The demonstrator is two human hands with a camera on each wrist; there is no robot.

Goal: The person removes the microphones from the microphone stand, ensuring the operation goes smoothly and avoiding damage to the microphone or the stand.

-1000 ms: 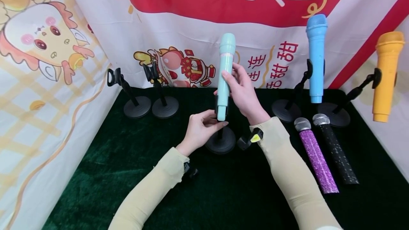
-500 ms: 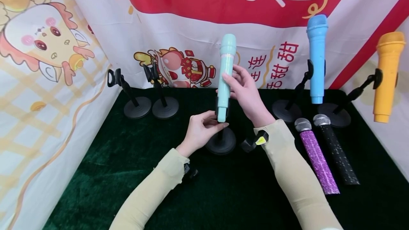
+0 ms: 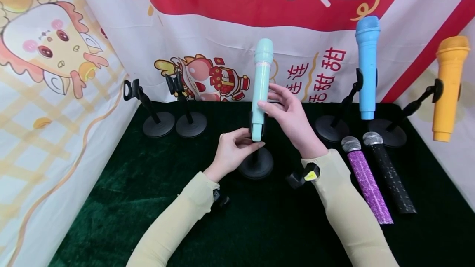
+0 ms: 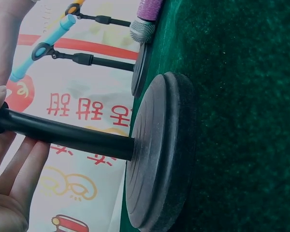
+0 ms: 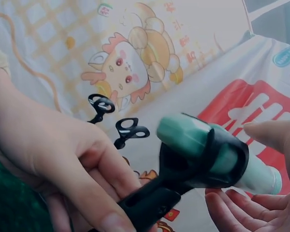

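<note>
Two left stands: I see both, the far-left stand and its neighbour, on round bases near the back edge of the bench, bases just beside one another.
Left hand: grasping the neck of the middle stand just under its clip, which I read as bracing it against the other hand's push.
Mint microphone: head up, leaning slightly, its lower shaft inside the middle stand's clip with the butt end poking out below. I judge the step in hand to be seating it there, close to done.
Right hand: thumb at the front of the mint shaft, fingers along its right side; I cannot tell whether they pinch or only touch. To my mind the next move calls for a light check that the clip bears the microphone, then easing this hand off sideways while the left keeps its brace.
Blue microphone: head up in the clip of its own stand.
Purple microphone and black microphone: lying on the bench side by side, heads toward the back.
Orange microphone: farthest right, head up in a stand's clip.
</note>
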